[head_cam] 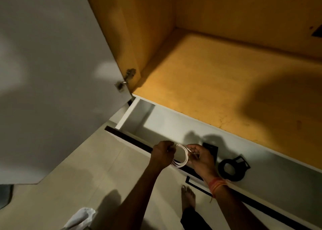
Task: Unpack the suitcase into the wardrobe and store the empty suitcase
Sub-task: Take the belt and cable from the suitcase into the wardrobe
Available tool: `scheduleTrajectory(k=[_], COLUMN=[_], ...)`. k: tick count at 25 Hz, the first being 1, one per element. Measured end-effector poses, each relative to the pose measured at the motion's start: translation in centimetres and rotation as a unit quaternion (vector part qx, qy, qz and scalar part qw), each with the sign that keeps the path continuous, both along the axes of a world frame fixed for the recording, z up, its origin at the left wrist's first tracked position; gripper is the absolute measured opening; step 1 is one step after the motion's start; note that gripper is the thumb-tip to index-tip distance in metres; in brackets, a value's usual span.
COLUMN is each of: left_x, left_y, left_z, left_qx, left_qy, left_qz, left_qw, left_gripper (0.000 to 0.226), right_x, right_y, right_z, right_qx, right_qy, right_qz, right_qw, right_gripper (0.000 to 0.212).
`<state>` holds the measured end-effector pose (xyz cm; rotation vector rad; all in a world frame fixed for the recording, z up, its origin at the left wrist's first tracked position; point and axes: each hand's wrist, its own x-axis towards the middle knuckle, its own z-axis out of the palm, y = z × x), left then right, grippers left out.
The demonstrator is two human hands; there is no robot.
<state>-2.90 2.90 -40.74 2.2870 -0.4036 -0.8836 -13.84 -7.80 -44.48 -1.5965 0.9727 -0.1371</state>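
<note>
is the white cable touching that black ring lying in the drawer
Apart. The head view shows the coiled white cable held between the left hand and right hand, which separates it from the black ring in the drawer.

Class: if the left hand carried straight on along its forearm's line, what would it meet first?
Besides the white cable it grips, the left hand would likely reach the bare floor of the open drawer, though depth is unclear.

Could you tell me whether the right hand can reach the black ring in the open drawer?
Probably yes: the black ring lies uncovered in the open drawer beside the right hand, though that hand pinches the white cable coil.
</note>
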Motion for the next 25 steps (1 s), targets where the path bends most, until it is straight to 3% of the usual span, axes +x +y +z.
scheduleTrajectory(k=[6, 13, 20, 25], left_x=[3.4, 3.1, 4.2, 5.1], left_y=[-6.7, -10.7, -10.7, -10.1], left_z=[-8.9, -17.4, -18.8, -17.0], left_qx=[0.080, 0.183, 0.194, 0.152], left_qy=[0.023, 0.031, 0.013, 0.002], left_qz=[-0.038, -0.067, -0.034, -0.028], left_qw=[0.996, 0.980, 0.980, 0.988], left_gripper=[0.025, 0.029, 0.030, 0.035], right_x=[2.7, 3.4, 3.3, 2.2], right_y=[-5.0, -4.0, -5.9, -5.9], right_z=[-7.0, -14.4, -14.8, -14.1], right_qx=[-0.071, -0.164, -0.109, -0.128], right_qy=[0.055, 0.241, 0.213, 0.194], right_qz=[0.038, 0.105, 0.207, 0.171], right_qw=[0.995, 0.951, 0.948, 0.958], right_gripper=[0.024, 0.032, 0.051, 0.038])
